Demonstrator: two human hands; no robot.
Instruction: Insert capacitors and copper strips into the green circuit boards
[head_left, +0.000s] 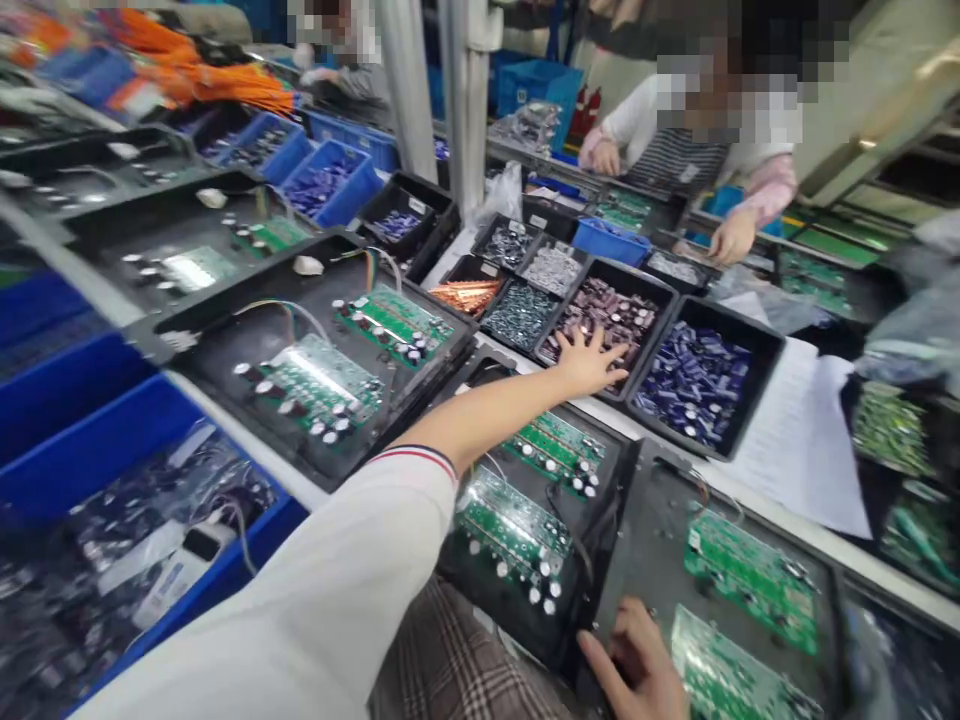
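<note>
The person's left hand (589,366) was over the near side of a black bin (643,282), its fingers spread wide, with the brown cylindrical parts (611,308) lying under and beyond the fingertips. No part showed in its grasp, and whether the fingertips touched the heap could not be told. The step in hand looked like reaching for a part; such a pick called for the spread fingers to draw together on one piece without scooping up its neighbours.

The right hand (643,665) was at the left edge of a black tray (643,535), thumb apart from the curled fingers; whether it pinched that edge was unclear. Green circuit boards (750,577) lay in the tray to the right of those fingers.

Just right of the left fingers was a bin of dark blue cylinders (696,378), with a white paper sheet (799,450) farther right. To their left lay small teal parts (521,312), then copper-coloured pieces (466,295). More boards (517,525) lay nearer than the left fingers, partly beneath the forearm.

Well beyond the fingers, a co-worker (679,155) stood or sat across the bench, right of the metal posts (416,85); orange bundles (225,88) were heaped far left.
</note>
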